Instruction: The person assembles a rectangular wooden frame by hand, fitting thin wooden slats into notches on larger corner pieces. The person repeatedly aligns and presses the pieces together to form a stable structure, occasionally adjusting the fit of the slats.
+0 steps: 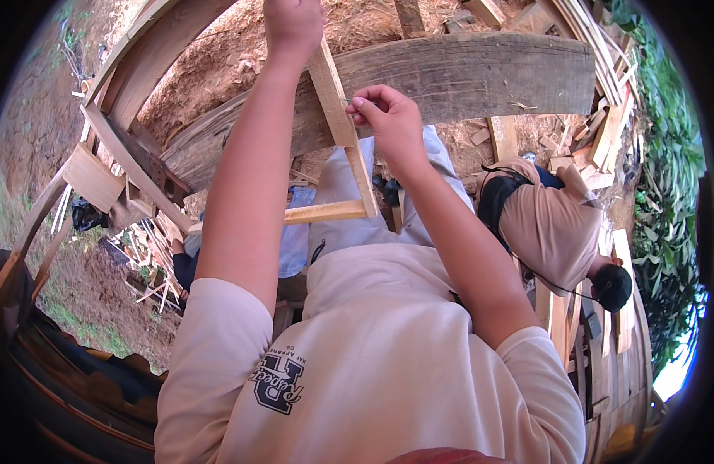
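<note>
My right hand [386,124] pinches a thin nail [348,100] between thumb and fingertips, its end by the edge of a pale wooden bar [331,97]. That bar is one side of a light wooden frame [326,212] reaching across my lap and off to the left. At the top edge my left hand [293,31] is closed in a fist beside the bar's upper end. The picture cuts that hand off, and what it grips cannot be made out. A wide weathered plank [465,77] lies behind the bar.
At the right a person [546,220] in a tan shirt and dark cap bends over near stacked boards [604,147]. Another person's dark sleeve [185,267] shows at the left. Wood offcuts and shavings [210,66] litter the dirt ground. Green leaves [666,185] line the right side.
</note>
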A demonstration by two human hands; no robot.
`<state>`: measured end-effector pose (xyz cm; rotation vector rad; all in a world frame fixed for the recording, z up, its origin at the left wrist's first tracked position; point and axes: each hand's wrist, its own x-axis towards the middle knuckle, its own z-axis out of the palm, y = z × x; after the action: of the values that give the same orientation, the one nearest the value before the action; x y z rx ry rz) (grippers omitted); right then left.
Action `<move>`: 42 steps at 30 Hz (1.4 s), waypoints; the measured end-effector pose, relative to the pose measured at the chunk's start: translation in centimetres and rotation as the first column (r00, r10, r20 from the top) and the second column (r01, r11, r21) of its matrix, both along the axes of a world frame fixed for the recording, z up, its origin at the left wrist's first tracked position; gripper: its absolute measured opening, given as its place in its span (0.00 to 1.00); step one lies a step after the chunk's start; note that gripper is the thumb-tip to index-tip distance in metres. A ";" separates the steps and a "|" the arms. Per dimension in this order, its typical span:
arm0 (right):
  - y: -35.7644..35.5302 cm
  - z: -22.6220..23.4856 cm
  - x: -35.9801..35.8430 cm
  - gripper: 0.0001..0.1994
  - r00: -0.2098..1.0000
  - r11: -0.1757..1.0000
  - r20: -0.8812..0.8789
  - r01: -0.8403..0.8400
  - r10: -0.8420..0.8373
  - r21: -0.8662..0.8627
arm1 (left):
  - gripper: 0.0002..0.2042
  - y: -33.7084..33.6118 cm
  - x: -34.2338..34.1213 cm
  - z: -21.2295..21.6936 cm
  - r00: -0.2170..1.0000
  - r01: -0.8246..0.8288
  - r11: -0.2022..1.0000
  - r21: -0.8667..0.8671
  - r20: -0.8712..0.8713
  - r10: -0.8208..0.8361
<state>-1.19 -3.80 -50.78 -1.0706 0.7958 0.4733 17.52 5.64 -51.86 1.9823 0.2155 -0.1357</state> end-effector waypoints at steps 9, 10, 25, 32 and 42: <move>0.8 -1.0 -0.3 0.05 0.999 0.999 0.036 0.011 -0.010 -0.044 | 0.28 0.4 0.0 -1.2 1.000 0.002 0.998 -0.059 0.006 -0.001; 0.7 -0.9 -0.2 0.06 0.999 0.996 0.034 -0.034 0.036 -0.079 | 0.28 0.4 0.0 -1.2 1.000 0.000 0.998 -0.069 -0.001 0.000; 0.1 -0.2 1.0 0.09 0.963 0.915 0.042 -0.240 0.267 -0.325 | 0.30 0.9 0.2 -2.2 1.000 0.006 0.993 -0.122 0.030 -0.003; 0.4 -0.5 0.8 0.07 0.984 0.974 0.062 -0.154 0.166 -0.164 | 0.29 0.0 -0.1 -0.6 1.000 -0.018 0.996 0.091 0.002 0.018; 0.9 -0.4 1.0 0.08 0.981 0.929 0.042 -0.165 0.189 -0.332 | 0.28 0.1 0.0 -1.3 0.999 -0.036 0.998 -0.042 0.009 0.036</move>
<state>-0.22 -2.92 -51.23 -1.4711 0.7312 0.4599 17.48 5.74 -53.11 1.9360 0.2400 -0.1067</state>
